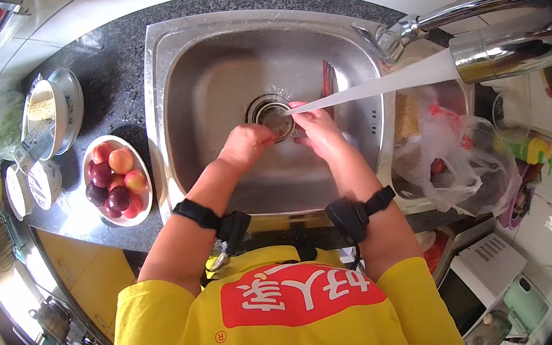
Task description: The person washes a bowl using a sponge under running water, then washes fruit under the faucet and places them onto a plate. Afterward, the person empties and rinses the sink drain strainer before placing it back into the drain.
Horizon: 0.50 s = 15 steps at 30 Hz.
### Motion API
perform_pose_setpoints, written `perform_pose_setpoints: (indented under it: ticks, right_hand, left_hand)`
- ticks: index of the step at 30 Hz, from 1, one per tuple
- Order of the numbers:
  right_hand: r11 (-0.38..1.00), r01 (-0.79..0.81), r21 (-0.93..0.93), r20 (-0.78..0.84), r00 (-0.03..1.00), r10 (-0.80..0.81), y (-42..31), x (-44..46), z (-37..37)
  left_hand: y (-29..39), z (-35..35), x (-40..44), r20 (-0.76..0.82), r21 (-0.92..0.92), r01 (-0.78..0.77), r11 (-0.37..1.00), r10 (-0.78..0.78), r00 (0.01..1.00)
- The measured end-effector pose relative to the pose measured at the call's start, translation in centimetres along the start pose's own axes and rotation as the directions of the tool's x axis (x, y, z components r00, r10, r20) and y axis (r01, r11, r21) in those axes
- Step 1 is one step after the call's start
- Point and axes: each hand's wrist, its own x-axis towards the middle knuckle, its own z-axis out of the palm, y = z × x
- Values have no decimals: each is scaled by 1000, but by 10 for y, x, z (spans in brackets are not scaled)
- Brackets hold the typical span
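Note:
In the steel sink, my two hands meet over the drain. Between them is a small round metal-rimmed thing that looks like a sink strainer. My right hand grips its right side with fingers and thumb around the rim. The closed fingers of my left hand are at its left edge; their tips are partly hidden. A white stream of water pours from the faucet head onto the strainer and my right hand.
Dark red sticks lean at the sink's right side. On the left counter are a plate of plums and peaches and stacked bowls. A plastic bag lies right of the sink. A microwave stands at lower right.

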Motion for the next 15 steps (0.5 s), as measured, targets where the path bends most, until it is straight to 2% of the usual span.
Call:
perform_pose_setpoints:
  ticks: [1, 2, 3, 5, 7, 8, 10, 12, 13, 14, 15]
  right_hand:
    - [959, 143, -246, -107, 979, -174, 5, 7, -12]
    - [838, 241, -489, -166, 918, -360, 9, 14, -26]
    - [717, 288, -635, -198, 836, -511, 11, 19, -39]
    - [698, 277, -660, -251, 795, -553, 3, 17, -55]
    - [702, 258, -664, -270, 793, -547, -7, 14, -60]
    - [655, 243, -716, -272, 767, -582, -8, 14, -62]
    - [606, 240, -759, -260, 740, -620, -13, 16, -64]
    - [596, 194, -779, -230, 795, -561, -18, 16, -63]
    - [559, 220, -800, -235, 742, -628, -11, 18, -62]
    - [576, 354, -737, -170, 728, -664, -7, 21, -63]
    - [621, 331, -711, -169, 776, -607, -6, 20, -63]
  left_hand:
    - [-4, 6, 6, 41, 99, 78, 992, -82, 996]
    - [-8, 11, 12, 73, 199, 150, 968, -167, 983]
    - [-11, 15, 17, 70, 194, 149, 970, -165, 984]
    - [-16, 17, 23, 201, 404, 233, 885, -334, 921]
    - [-15, 18, 26, 235, 440, 217, 871, -345, 909]
    - [-14, 18, 27, 274, 475, 198, 857, -358, 893]
    - [-21, 29, 21, 270, 458, 173, 872, -322, 907]
    - [-20, 33, 14, 259, 444, 151, 883, -288, 922]
    - [-13, 29, 11, 222, 366, 160, 917, -253, 942]
    - [-6, 24, 8, 178, 290, 166, 942, -224, 958]
    - [5, 16, 7, 156, 306, 187, 934, -243, 958]
